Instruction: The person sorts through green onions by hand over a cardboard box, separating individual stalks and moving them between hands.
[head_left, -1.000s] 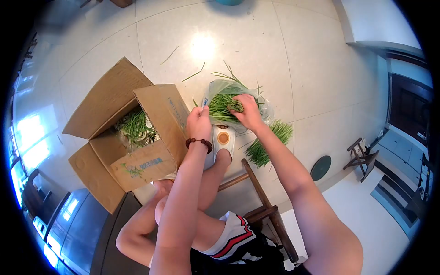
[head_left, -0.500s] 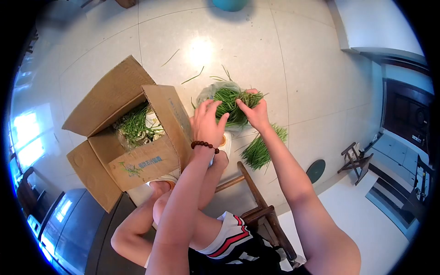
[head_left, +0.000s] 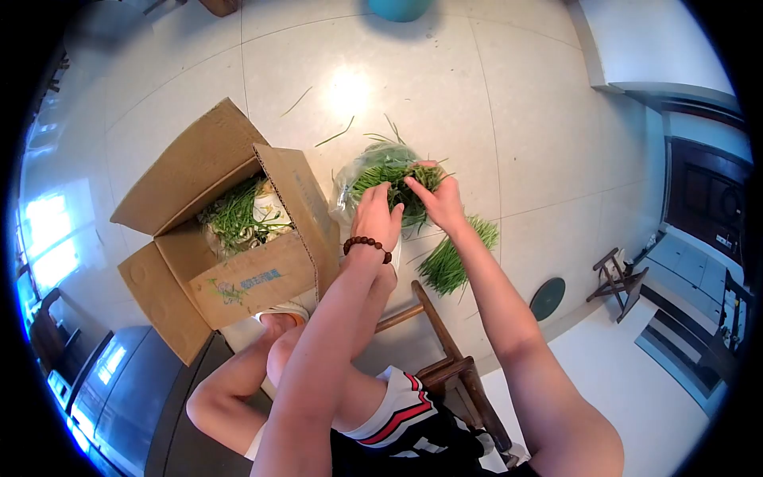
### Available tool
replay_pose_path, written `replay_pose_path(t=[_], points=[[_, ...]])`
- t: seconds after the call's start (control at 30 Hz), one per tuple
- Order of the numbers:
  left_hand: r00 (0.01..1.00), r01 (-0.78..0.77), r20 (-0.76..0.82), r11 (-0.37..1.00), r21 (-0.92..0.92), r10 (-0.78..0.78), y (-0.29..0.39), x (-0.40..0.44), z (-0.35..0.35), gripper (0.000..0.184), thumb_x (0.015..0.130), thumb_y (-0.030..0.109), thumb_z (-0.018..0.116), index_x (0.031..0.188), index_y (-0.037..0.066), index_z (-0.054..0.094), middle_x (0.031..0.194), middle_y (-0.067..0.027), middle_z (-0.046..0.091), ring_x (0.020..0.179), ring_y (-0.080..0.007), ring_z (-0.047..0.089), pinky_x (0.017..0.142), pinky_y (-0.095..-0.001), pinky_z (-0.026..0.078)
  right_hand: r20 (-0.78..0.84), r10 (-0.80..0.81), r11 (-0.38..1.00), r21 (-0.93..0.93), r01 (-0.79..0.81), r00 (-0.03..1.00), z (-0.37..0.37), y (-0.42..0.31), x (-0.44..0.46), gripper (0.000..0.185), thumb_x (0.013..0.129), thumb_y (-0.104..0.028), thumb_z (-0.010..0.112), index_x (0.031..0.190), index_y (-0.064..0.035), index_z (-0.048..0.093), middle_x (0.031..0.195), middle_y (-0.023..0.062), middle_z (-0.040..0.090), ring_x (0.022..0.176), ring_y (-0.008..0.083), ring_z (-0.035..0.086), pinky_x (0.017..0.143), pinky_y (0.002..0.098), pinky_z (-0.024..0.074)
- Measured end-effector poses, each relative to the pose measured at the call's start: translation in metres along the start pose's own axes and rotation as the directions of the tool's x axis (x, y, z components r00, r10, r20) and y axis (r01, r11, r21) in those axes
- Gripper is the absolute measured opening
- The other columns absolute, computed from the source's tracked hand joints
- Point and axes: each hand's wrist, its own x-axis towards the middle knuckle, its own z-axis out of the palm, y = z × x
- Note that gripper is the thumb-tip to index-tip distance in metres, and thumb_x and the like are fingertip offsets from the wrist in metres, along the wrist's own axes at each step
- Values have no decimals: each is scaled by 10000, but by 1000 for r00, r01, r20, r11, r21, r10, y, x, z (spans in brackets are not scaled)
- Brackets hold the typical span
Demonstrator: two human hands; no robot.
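Observation:
Long, thin green stalks that look like chives (head_left: 380,173) lie bunched over a clear plastic bag (head_left: 343,191) on the floor. My right hand (head_left: 439,200) is closed round the tip end of a bunch, with the thumb on top. My left hand (head_left: 375,216), a beaded bracelet at its wrist, has its bent fingers and thumb at the same bunch; its fingertips are partly hidden among the stalks. A neater pile of chives (head_left: 447,264) lies on the floor beside my right forearm.
An open cardboard box (head_left: 274,262) with loose green stalks (head_left: 237,219) and pale scraps stands at my left. Stray stalks (head_left: 335,132) lie on the tiles. A wooden stool (head_left: 437,318) is by my legs, and a dark round disc (head_left: 548,298) lies to the right.
My left hand has moved right and its fingers now meet the bunch near my right hand. The held chives have shifted slightly, and more of the bag shows at the left.

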Motion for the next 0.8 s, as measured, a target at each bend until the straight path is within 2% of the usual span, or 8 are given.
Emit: replay_pose_path(t=[0.03,0.1,0.13,0.33,0.57,0.7,0.73,0.8], points=[[1000,-6,-2,999,33,6,0,-1,0,464,917,176,680,1328,-10,568,1270,-232,614,1191,-395,588,1039,-441,466,-14,-5,999,-42,5,1000,-3,-2,0,282,910,-127,751,1127,7,632,932,105,741,837,121,655,775,297,533],[999,19,34,999,44,-20,1,1,-1,461,932,196,667,1337,3,562,1326,-217,582,1213,-393,575,1038,-453,470,-26,-8,996,-84,6,1000,-8,-5,0,276,911,-123,750,1123,7,630,927,111,742,829,116,655,763,295,533],[996,41,72,998,55,-45,1,1,0,459,947,216,655,1347,15,555,1382,-202,550,1235,-391,562,1036,-465,475,-24,-9,998,-65,8,1000,-11,-7,-1,262,912,-117,750,1106,6,626,914,98,736,819,107,647,752,290,529],[936,148,286,965,215,-207,-1,4,-1,501,974,318,618,1380,36,542,1403,-200,536,1268,-388,549,1046,-472,474,-93,-72,997,25,74,993,-24,-17,-6,185,919,-84,734,1036,-14,610,854,35,683,788,82,601,723,264,503],[903,209,312,936,284,-296,0,4,-1,513,997,362,575,1388,33,534,1460,-198,489,1308,-391,525,1061,-491,468,-331,-164,979,59,194,929,-52,-41,-13,185,908,-66,725,1039,-44,595,877,7,635,786,82,570,718,253,488],[899,210,314,929,305,-306,6,0,1,516,1000,351,566,1399,27,520,1494,-198,453,1332,-395,505,1077,-494,458,-396,-213,956,105,274,893,-87,-62,-18,200,928,-44,701,1069,-26,561,888,25,630,815,106,611,752,279,526],[897,199,325,930,308,-299,8,-1,1,514,1000,341,565,1403,25,516,1504,-196,443,1339,-395,499,1079,-495,456,-375,-196,928,227,294,906,-93,-78,-21,205,940,-12,668,1088,-20,526,895,51,627,841,147,650,785,316,559],[901,206,320,939,276,-292,17,-2,-2,527,1001,328,561,1420,14,503,1493,-205,457,1349,-388,486,1106,-475,427,-376,-233,918,219,330,897,-111,-96,-29,207,942,2,657,1091,-22,516,902,61,625,846,161,660,791,331,567]])
